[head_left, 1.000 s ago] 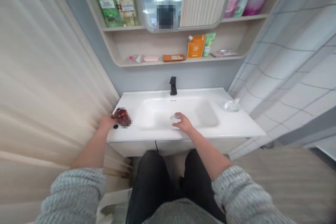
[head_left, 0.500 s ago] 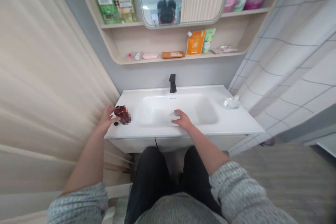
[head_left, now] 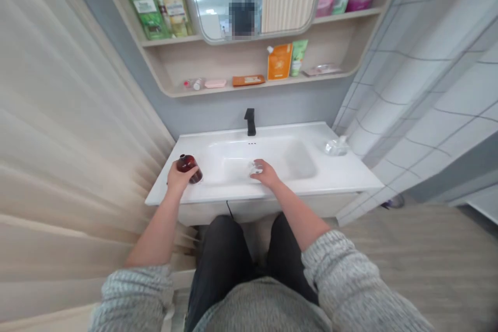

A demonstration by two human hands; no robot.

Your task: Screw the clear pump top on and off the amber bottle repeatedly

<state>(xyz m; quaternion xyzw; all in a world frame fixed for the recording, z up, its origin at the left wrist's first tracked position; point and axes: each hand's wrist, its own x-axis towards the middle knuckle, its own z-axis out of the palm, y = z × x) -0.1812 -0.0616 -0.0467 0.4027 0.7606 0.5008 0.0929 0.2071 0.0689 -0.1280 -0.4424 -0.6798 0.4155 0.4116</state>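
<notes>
Head view: amber bottle (head_left: 189, 165) gripped in the left hand (head_left: 179, 177), right hand (head_left: 266, 174) curled over a clear object (head_left: 256, 167)

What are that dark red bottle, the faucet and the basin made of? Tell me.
The dark red bottle looks like glossy tinted plastic or glass: it shines and lets light through, but which is unclear. The black faucet looks like matte-coated metal, with little shine. The white basin looks like glazed ceramic, smooth with soft reflections.

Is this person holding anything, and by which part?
The left hand grips a dark red bottle around its body. The right hand touches a clear object with its fingers; whether it is held cannot be told.
</notes>
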